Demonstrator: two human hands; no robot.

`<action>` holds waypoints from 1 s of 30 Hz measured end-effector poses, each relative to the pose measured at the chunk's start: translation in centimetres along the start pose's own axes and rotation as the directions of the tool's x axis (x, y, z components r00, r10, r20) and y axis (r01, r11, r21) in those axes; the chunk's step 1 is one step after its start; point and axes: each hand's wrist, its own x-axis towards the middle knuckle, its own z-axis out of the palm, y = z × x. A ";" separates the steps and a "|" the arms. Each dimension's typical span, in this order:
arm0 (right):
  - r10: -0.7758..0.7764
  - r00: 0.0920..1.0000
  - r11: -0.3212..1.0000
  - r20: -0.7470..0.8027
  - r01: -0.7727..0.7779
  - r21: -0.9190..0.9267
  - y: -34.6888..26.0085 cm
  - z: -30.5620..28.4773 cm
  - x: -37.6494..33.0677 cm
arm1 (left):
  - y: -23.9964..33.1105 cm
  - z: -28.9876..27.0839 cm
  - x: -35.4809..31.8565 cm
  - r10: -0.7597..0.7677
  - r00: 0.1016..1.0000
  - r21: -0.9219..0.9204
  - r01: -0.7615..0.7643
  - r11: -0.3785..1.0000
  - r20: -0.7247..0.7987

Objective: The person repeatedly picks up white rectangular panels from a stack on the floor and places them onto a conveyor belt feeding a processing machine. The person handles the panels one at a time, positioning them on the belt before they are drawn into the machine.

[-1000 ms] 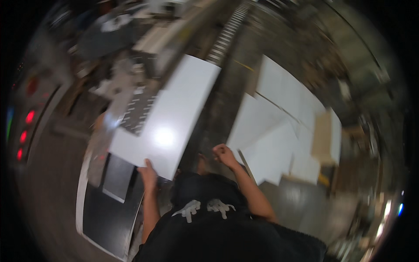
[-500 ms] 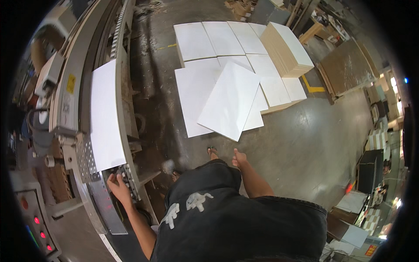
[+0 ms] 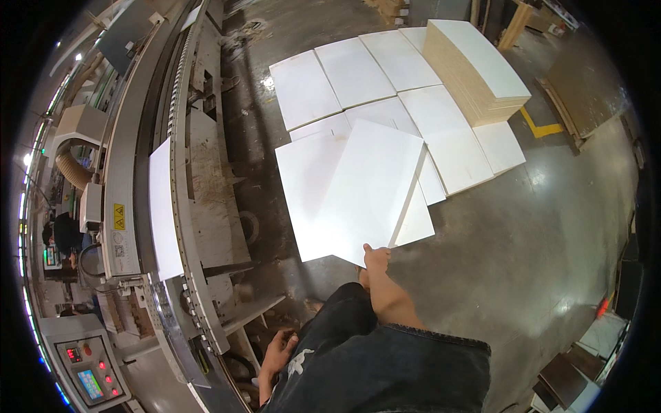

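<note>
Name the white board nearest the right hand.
The askew white board that overlaps the floor stacks, with the right hand at its near edge. The other boards lie straighter and farther from that hand.

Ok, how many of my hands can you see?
2: your right hand is at the near corner of the angled board, your left hand beside the machine. Neither is fully hidden.

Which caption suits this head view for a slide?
Right hand at the near corner of a skewed white panel over other panels; left hand beside a long grey machine.
</note>
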 end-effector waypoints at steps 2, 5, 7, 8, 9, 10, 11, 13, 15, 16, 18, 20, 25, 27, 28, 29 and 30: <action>-0.007 1.000 1.000 -0.001 0.007 0.005 0.3 -0.8 0.1 | 1.1 0.5 0.0 0.022 0.997 0.072 -0.017 0.997 -0.069; 0.013 1.000 1.000 -0.009 -0.013 0.008 0.3 -1.3 0.5 | 4.3 0.7 -0.7 -0.021 0.989 0.044 0.027 0.999 -0.147; 0.031 0.999 0.999 -0.020 -0.030 0.044 0.3 -1.5 0.4 | 5.1 0.6 -0.9 -0.019 0.979 0.024 0.024 0.999 -0.202; 0.038 0.999 0.996 -0.027 -0.035 0.079 0.6 -1.6 -0.1 | 4.0 0.6 -0.9 0.043 0.969 0.121 -0.014 0.993 -0.241; 0.045 0.998 0.992 -0.034 -0.041 0.115 0.9 -1.7 -0.6 | 3.7 0.6 -1.2 0.029 0.969 0.122 0.001 0.993 -0.245; 0.084 0.985 0.992 -0.148 -0.069 0.105 0.7 -1.8 -0.9 | 4.4 0.3 -1.1 0.035 0.971 0.133 -0.003 0.991 -0.235; 0.113 0.960 0.992 -0.255 -0.094 0.084 0.7 -1.4 -1.5 | 4.7 0.4 -1.2 0.026 0.972 0.134 0.005 0.991 -0.233; 0.126 0.911 0.991 -0.392 -0.132 0.014 0.4 -0.1 -2.4 | 4.9 0.8 -1.0 0.008 0.972 0.101 0.016 0.995 -0.237; 0.122 0.883 0.981 -0.454 -0.178 -0.083 0.7 3.4 -1.7 | 5.7 1.4 -0.8 -0.027 0.975 0.086 0.046 0.995 -0.219; 0.177 0.855 0.971 -0.487 -0.233 -0.055 0.5 4.9 -1.6 | 6.4 1.6 -0.6 -0.007 0.981 0.130 0.033 0.991 -0.195; 0.209 0.854 0.957 -0.476 -0.280 -0.081 -0.3 6.0 -2.2 | 7.3 2.0 -0.4 0.016 0.990 0.085 -0.004 0.996 -0.142; 0.250 0.927 0.958 -0.279 -0.279 -0.067 -1.6 3.0 -4.9 | 6.3 2.2 -0.8 -0.009 0.991 0.067 0.018 0.998 -0.134; 0.460 0.883 0.886 0.092 -0.450 -0.111 -1.8 -0.2 -5.1 | 5.7 1.8 -1.5 0.002 0.987 0.038 0.004 0.999 -0.162; 0.268 0.911 0.920 0.315 -0.144 -0.365 -0.2 2.4 -0.9 | 5.1 1.0 -0.7 0.020 0.984 0.038 -0.014 0.999 -0.175; 0.233 0.901 0.943 0.367 -0.117 -0.313 0.8 3.1 0.0 | 4.1 0.8 -0.1 0.018 0.983 0.023 -0.014 1.000 -0.182; 0.199 0.887 0.961 0.416 -0.093 -0.261 1.6 3.6 0.7 | 3.5 0.7 0.1 0.008 0.983 0.007 -0.007 1.000 -0.186; 0.278 0.889 0.956 0.363 -0.294 -0.014 2.5 4.2 1.0 | 3.2 0.6 0.5 0.019 0.984 -0.018 -0.022 1.000 -0.179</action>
